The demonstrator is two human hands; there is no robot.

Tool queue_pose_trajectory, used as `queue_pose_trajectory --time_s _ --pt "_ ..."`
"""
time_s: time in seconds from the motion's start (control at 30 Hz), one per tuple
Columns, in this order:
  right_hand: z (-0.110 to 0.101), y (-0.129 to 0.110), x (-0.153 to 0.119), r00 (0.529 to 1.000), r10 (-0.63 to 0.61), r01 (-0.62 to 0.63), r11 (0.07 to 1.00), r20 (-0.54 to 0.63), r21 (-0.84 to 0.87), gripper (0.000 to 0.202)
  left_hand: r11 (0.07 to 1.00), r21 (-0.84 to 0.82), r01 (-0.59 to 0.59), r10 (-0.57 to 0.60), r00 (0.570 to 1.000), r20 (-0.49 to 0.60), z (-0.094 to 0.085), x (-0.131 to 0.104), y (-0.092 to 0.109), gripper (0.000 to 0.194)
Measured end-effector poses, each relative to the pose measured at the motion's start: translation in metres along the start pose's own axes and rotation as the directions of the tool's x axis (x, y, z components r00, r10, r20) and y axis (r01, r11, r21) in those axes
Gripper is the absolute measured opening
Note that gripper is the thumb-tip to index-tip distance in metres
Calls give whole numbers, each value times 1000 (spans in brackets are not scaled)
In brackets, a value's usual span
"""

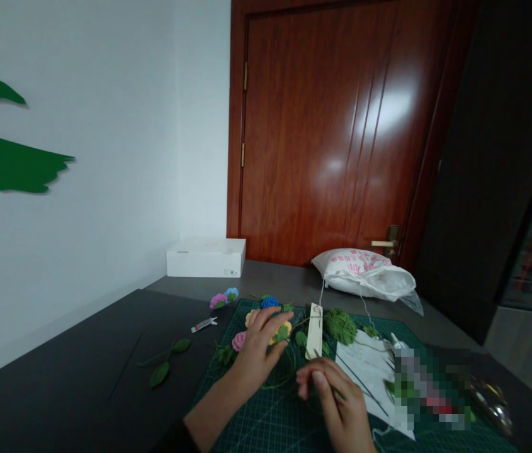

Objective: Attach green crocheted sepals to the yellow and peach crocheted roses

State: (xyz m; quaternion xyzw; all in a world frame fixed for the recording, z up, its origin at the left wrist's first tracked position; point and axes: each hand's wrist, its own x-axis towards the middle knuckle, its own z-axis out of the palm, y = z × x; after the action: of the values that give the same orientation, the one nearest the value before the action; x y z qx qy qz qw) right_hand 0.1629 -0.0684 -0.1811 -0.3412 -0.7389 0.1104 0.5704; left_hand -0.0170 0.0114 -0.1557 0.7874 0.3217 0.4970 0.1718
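My left hand (260,343) is over the crocheted flowers with its fingers stretched out. Beside its fingertips lies a yellow flower (282,332); whether they touch it I cannot tell. A pink flower (239,341) sits left of this hand, and a blue one (269,302) beyond it. My right hand (336,399) is closed around a thin rod-like tool (317,354), of which only short bits show. Just past that hand lies a cream tag-like strip (314,330), with a ball of green yarn (340,325) to its right.
A green cutting mat (260,428) covers the middle of the dark table. White paper (364,371) bears a thin dark needle-like rod. Leaves (160,374) and a small tube (204,325) lie left. A white box (206,259) and white bag (362,272) stand behind.
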Motion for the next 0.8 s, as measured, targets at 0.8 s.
queue_pose_trajectory --time_s 0.8 --pt "45 58 -7 943 333 -333 932 29 144 30 469 -833 294 -154 956 251 2 -3 63 37"
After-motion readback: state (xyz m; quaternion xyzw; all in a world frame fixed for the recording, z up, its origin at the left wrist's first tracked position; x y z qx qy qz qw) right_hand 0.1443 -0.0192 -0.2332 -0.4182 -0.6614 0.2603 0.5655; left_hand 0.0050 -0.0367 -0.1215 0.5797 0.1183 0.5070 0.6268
